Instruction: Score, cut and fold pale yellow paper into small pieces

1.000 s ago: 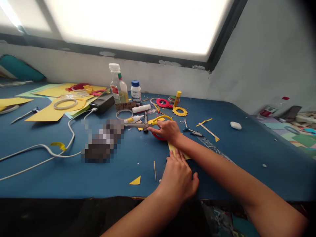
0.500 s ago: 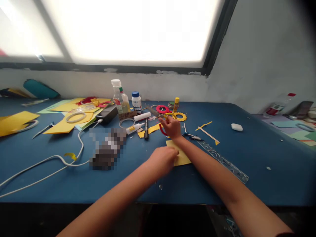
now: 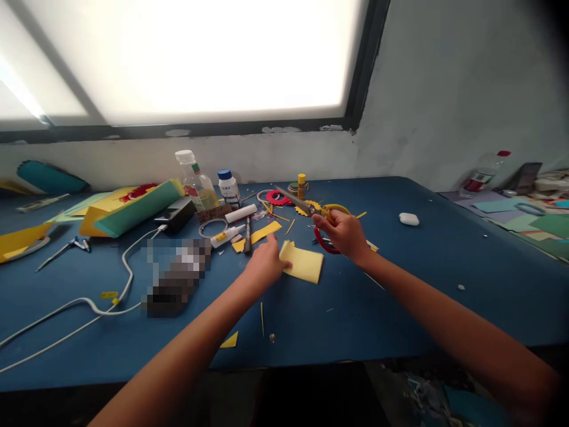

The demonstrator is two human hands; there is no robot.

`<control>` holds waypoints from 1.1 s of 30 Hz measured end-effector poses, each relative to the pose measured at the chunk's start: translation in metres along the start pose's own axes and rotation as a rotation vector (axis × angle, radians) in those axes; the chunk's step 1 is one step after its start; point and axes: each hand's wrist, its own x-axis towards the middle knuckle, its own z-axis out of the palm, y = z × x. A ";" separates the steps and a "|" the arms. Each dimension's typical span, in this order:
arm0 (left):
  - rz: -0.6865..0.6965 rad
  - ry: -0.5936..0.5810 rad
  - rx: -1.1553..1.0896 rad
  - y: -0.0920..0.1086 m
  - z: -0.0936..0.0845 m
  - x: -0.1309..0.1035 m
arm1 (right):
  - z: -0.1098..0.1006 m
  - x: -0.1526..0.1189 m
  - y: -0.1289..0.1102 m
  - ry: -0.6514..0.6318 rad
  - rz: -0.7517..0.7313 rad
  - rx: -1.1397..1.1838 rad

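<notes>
Yellow paper piece [image 3: 306, 264], one, over the blue tabletop [image 3: 311, 332]: left edge pinched between thumb and fingers of the left hand [image 3: 267, 258]. Scissors [image 3: 313, 207], one pair, clasped in the right hand [image 3: 347, 236], apart from the paper. Yellow strip [image 3: 267, 232] and triangle [image 3: 230, 341] suggest cutting begun; remainder unclear.

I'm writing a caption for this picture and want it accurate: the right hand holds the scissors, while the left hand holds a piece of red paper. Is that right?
Not quite: the paper in the left hand is yellow, not red, as the head view shows. The right hand does hold the scissors.
</notes>
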 end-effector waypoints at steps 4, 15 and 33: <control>-0.112 0.069 -0.166 0.005 0.019 -0.030 | 0.005 -0.014 0.003 -0.135 -0.004 -0.107; -0.025 0.080 0.022 0.048 0.051 -0.083 | 0.026 -0.036 -0.024 -0.301 -0.073 -0.351; 0.264 0.264 0.267 0.047 0.072 -0.109 | 0.037 -0.054 -0.050 -0.309 -0.130 -0.401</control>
